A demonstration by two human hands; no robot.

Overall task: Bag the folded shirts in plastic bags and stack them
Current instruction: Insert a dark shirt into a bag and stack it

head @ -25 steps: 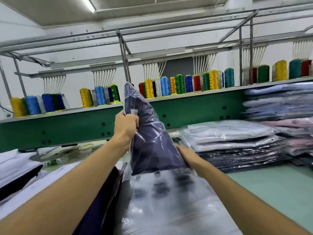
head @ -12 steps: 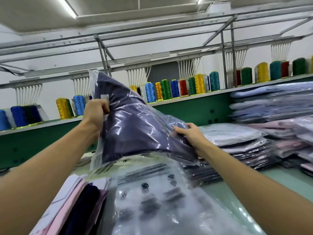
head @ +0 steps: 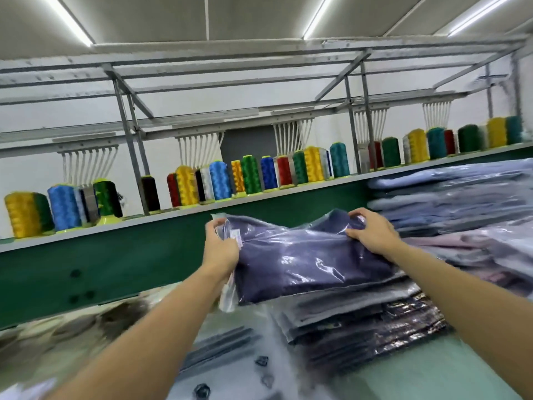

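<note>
A bagged navy shirt [head: 305, 264] is gripped at both ends by the left hand [head: 220, 249] and right hand [head: 372, 232], above the stack of bagged shirts [head: 366, 321] at lower right.

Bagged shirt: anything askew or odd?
Yes. The bagged shirt, gripped by the left hand and right hand, is skewed over the stack, overhanging its left edge; the bag's loose end dangles below the left hand. Stack layers look fanned, not flush.
</note>
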